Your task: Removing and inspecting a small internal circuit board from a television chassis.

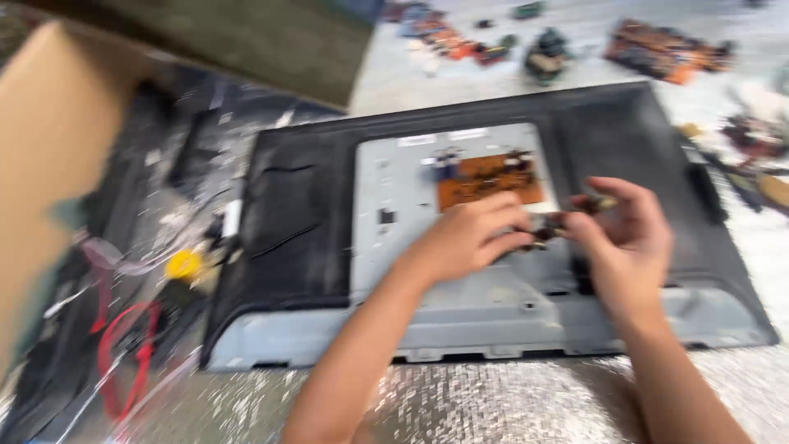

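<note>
Pinching a small dark part (549, 230) between them, the left hand (464, 242) and right hand (629, 234) are closing fingertips on it, just near of the orange circuit board (489, 181).

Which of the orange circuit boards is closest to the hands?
The orange board mounted on the grey metal plate of the screen's back, just above the left hand. The other orange boards lie loose far off at the top.

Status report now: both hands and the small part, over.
Left hand and right hand pinch a small dark part together, above the grey metal back panel. Orange circuit board just behind. Picture blurred.
</note>
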